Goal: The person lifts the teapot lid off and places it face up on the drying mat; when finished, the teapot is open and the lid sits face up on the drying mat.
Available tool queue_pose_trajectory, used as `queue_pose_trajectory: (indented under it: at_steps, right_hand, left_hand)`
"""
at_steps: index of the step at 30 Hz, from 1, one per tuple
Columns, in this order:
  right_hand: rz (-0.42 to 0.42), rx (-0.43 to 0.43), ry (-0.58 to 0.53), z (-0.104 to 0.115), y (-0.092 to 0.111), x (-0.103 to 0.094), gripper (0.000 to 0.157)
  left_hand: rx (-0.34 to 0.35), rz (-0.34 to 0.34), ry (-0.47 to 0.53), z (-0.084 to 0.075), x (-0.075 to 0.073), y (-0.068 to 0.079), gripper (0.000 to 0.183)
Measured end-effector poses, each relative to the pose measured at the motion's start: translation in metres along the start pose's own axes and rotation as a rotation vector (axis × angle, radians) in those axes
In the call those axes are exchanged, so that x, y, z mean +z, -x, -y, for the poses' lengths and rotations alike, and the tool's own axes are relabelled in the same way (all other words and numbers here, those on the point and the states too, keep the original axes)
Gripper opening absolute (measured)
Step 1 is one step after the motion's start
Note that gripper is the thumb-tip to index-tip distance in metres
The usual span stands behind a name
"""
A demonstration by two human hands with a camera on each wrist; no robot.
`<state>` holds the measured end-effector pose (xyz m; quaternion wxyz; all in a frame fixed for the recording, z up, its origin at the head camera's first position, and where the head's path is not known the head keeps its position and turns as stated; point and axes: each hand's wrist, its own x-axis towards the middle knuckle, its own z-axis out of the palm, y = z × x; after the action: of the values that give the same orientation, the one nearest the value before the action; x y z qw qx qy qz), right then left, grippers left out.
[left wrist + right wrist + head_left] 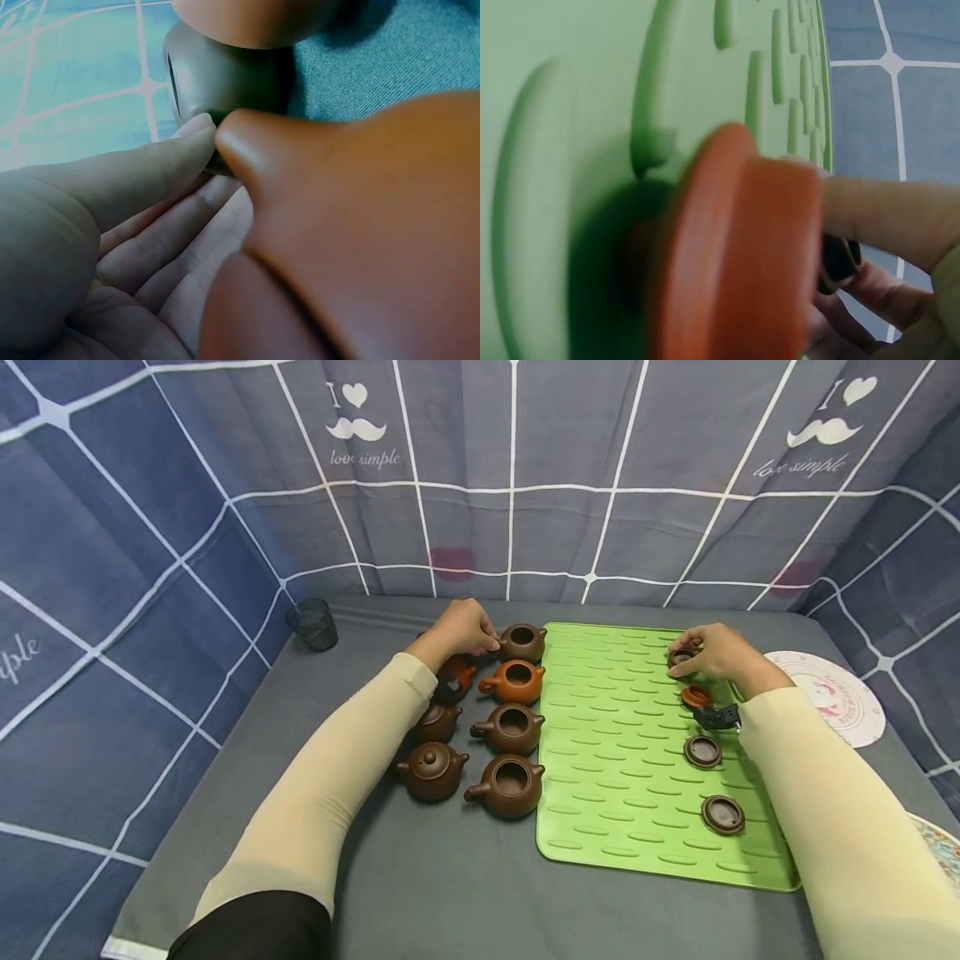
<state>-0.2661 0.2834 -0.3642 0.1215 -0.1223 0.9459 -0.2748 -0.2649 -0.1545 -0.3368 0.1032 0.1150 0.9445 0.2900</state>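
At the far end of the right-hand teapot row, my left hand pinches the stub on the left side of a lidless dark brown teapot. An orange teapot stands just nearer, its body large in front of the fingers in the left wrist view. On the green mat, my right hand holds a small dark brown lid by its edge between thumb and fingers. In the right wrist view an orange lid blurs the foreground, partly covering the dark lid.
Two more lidless brown teapots line the mat's left edge. Beside them is a row with a lidded teapot, partly behind the left arm. Two dark lids lie nearer on the mat. A black cup and a round white disc stand farther out.
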Motion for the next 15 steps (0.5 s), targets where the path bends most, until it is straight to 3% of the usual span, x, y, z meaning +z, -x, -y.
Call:
queue_pose_trajectory:
  at_steps: [6,15]
  right_hand:
    - [-0.004,0.001,0.014,0.002,0.009,-0.009,0.059]
    - [-0.081,-0.019,0.076,0.019,0.016,-0.02,0.06]
  left_hand:
    - [-0.024,-0.009,-0.004,-0.003,0.003,-0.002,0.008]
    - [-0.014,0.004,-0.006,-0.003,0.001,-0.002,0.008]
